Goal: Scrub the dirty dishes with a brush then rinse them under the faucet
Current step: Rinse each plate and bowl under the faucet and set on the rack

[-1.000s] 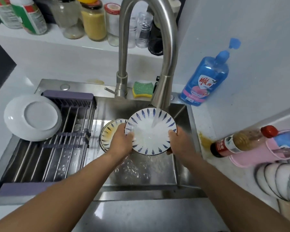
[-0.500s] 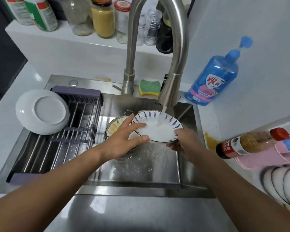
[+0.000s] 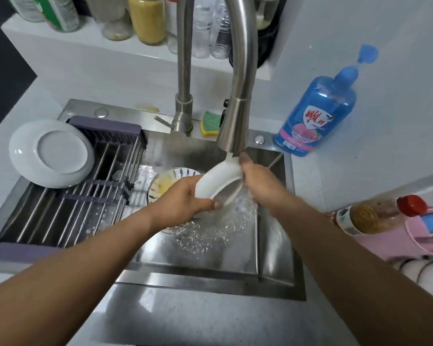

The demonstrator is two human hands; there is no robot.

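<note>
A small plate [image 3: 216, 179] is turned over under the running faucet [image 3: 235, 126], its white underside up and water streaming off it. My left hand [image 3: 183, 203] grips its near-left rim. My right hand [image 3: 258, 182] holds the far-right rim just below the spout. Behind my left hand a dirty blue-striped plate [image 3: 164, 182] with yellow residue lies in the sink [image 3: 210, 268]. A green and yellow sponge [image 3: 210, 123] lies behind the faucet base. No brush is visible.
A white plate [image 3: 51, 153] lies upside down on the drying rack [image 3: 68, 203] over the sink's left half. A blue soap bottle [image 3: 318, 113] stands at the back right. A sauce bottle [image 3: 375, 216], a pink container [image 3: 420, 236] and stacked dishes [image 3: 425, 273] sit on the right counter. Jars line the shelf.
The plate has been flipped from face up to underside up beneath the stream. Both hands shifted along its rim, and the view moved closer to the sink.
</note>
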